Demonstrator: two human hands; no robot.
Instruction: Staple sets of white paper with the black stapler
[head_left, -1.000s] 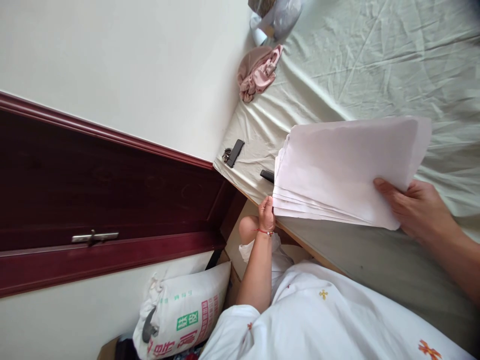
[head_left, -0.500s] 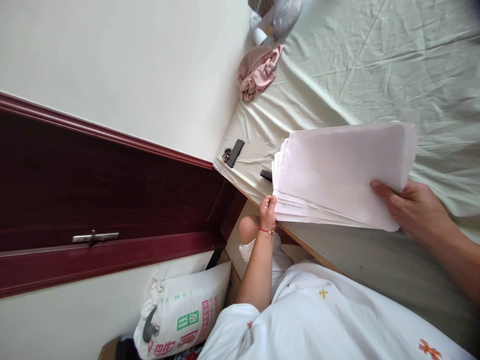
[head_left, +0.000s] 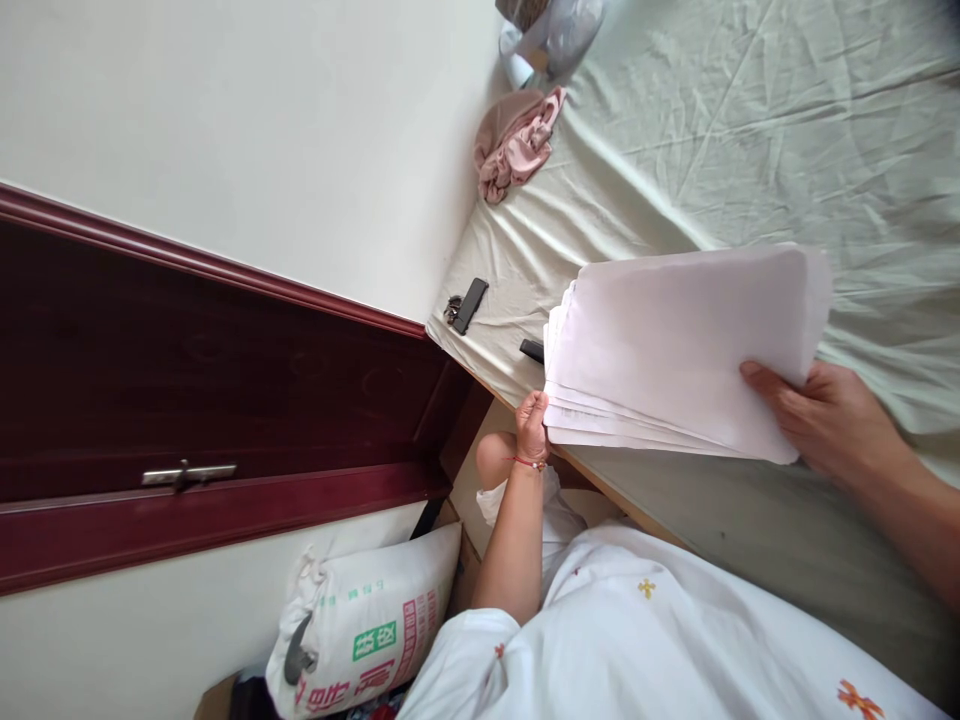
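A loose stack of white paper sheets (head_left: 675, 340) is held up over the near side of the bed, its layers fanned unevenly at the left and lower edges. My left hand (head_left: 533, 425), with a red string bracelet at the wrist, pinches the lower left corner. At the right end my right hand (head_left: 832, 410) grips the stack, thumb on top and the other fingers hidden underneath. Part of a black object (head_left: 532, 350) sticks out from behind the left edge of the paper; I cannot tell what it is.
On the bed's pale green sheet (head_left: 750, 150) lie a black case with keys (head_left: 470, 306), crumpled pink cloth (head_left: 519, 145) and a plastic bag (head_left: 570, 40). A dark red door (head_left: 225, 370) stands left. A printed white sack (head_left: 367, 620) rests on the floor at lower left.
Almost nothing differs. My left hand has shifted very slightly left at the corner of the paper stack; my right hand keeps its grip.
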